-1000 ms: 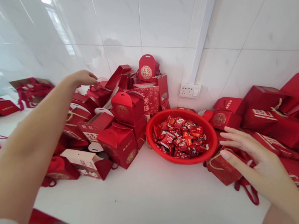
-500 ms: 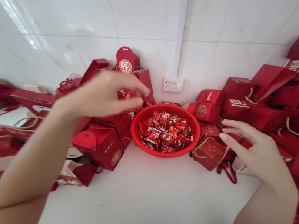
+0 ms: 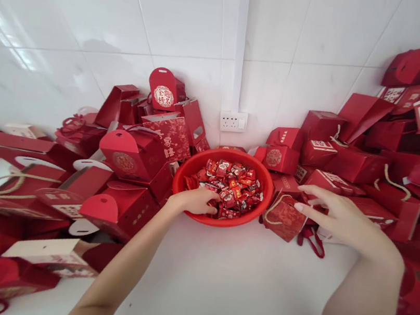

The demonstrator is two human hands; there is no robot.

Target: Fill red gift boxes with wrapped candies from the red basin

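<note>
A red plastic bowl (image 3: 182,174) full of small red-wrapped candies (image 3: 233,182) stands on the white counter near the wall. My left hand (image 3: 195,200) reaches over the bowl's near rim, its fingers curled down among the candies. What those fingers grip is hidden. My right hand (image 3: 333,214) hovers to the right of the bowl with fingers spread, just above a small red gift bag with a cord handle (image 3: 283,218). It holds nothing.
Piles of red gift boxes (image 3: 131,153) and paper bags crowd the counter's left side. More red boxes and bags (image 3: 355,163) are stacked at the right. A white wall socket (image 3: 232,121) sits behind the bowl. Bare white counter (image 3: 223,280) lies in front.
My left hand has swung from the box pile at the left across and down into the candy bowl. The right hand has stayed near the small bag. The view has shifted right.
</note>
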